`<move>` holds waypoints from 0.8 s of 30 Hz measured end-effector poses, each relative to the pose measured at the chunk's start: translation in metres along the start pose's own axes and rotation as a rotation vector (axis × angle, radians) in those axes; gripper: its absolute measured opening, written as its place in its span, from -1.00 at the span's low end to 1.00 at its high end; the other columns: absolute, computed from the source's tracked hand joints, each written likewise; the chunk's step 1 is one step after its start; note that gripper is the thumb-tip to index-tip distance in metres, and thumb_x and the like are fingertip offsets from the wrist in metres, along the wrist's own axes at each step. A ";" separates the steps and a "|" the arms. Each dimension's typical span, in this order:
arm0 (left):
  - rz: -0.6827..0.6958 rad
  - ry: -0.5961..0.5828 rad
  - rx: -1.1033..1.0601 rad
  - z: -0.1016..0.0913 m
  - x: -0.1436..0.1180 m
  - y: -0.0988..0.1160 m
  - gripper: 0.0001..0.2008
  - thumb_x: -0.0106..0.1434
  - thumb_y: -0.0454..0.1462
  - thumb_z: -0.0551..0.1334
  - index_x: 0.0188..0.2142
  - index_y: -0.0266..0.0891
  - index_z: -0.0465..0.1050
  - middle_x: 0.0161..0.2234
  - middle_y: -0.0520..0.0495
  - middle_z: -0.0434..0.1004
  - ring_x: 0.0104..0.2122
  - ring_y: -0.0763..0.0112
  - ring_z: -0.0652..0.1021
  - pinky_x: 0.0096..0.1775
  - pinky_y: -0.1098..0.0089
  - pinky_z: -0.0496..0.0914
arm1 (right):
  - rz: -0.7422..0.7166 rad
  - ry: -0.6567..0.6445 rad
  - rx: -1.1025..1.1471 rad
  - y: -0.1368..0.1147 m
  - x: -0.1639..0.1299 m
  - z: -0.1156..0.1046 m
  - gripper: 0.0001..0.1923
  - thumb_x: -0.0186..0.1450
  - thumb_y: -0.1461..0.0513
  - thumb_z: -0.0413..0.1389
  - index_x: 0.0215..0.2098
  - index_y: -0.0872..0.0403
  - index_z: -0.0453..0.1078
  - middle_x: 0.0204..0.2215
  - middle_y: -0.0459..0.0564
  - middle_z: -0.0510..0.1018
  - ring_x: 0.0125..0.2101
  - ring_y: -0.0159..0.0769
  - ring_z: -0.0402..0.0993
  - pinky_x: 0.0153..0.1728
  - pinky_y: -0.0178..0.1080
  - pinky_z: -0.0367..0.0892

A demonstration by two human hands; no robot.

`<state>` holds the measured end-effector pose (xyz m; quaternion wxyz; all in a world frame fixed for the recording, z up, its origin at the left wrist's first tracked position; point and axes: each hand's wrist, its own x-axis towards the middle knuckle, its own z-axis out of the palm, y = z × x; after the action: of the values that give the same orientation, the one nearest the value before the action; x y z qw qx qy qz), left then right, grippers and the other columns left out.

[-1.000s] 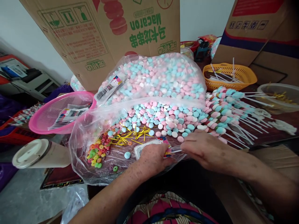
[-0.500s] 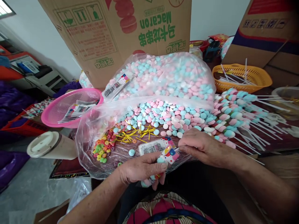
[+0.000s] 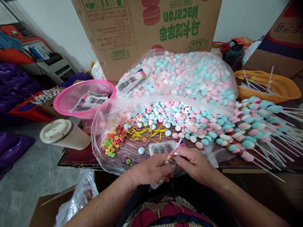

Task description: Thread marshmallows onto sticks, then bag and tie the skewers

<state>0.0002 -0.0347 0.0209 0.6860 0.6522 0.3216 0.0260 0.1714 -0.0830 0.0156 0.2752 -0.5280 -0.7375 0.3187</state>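
Observation:
Wrapped in a small printed clear bag (image 3: 171, 154), a marshmallow skewer (image 3: 158, 184) lies in my left hand (image 3: 152, 170), whose fingers are closed round it. Its white stick (image 3: 179, 145) points up and away from me. My right hand (image 3: 195, 164) pinches at the bag's gathered neck, against the left fingertips; whether a tie is in that pinch is hidden. Just beyond my hands is a stack of flat printed bags (image 3: 159, 148). Gold twist ties (image 3: 139, 134) lie farther back, beside colourful ring candies (image 3: 113, 142).
A large plastic bag of pink, blue and white marshmallows (image 3: 175, 75) spreads over the table. Finished skewers (image 3: 251, 126) are piled at right, below a yellow basket (image 3: 286, 86). At left are a pink basket (image 3: 60, 101) and a lidded cup (image 3: 75, 138). A carton (image 3: 142, 41) stands behind.
My right hand has come in closer to the left, and the bag's open end is now gathered round the stick. The view has shifted, so the table appears farther right.

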 end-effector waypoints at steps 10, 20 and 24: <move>-0.193 -0.042 -0.296 -0.005 0.005 -0.009 -0.83 0.13 -0.26 0.15 -0.54 -0.29 0.29 -0.59 0.08 0.30 -0.65 0.62 0.34 -0.61 0.58 0.20 | -0.678 0.001 -0.863 -0.014 0.010 -0.017 -0.64 0.29 0.37 -0.16 -0.05 0.10 0.36 -0.11 0.13 0.50 -0.01 -0.05 0.27 -0.02 0.09 0.12; 0.205 0.202 1.115 -0.002 -0.038 -0.010 -0.92 0.12 -0.34 0.15 -0.36 -0.29 0.39 -0.40 -0.17 0.49 -0.39 0.19 0.49 -0.31 0.18 0.38 | 0.132 -0.547 0.159 -0.024 0.007 0.020 -0.76 0.19 0.35 -0.24 -0.57 0.05 0.14 -0.70 -0.13 0.28 -0.65 -0.37 0.26 -0.55 -0.27 0.33; 0.313 0.478 0.976 -0.006 -0.059 -0.032 -0.79 0.26 -0.32 0.01 -0.33 -0.27 0.42 -0.38 -0.13 0.49 -0.40 0.32 0.46 -0.30 0.31 0.35 | 0.278 -0.652 0.377 -0.025 0.047 0.011 -0.73 0.27 0.25 -0.22 -0.52 0.06 0.21 -0.69 -0.17 0.30 -0.64 -0.42 0.30 -0.56 -0.35 0.28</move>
<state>-0.0613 -0.0614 0.0163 0.2010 0.9097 0.3421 0.1227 0.1346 -0.0460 0.0304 0.0731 -0.4342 -0.6364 0.6333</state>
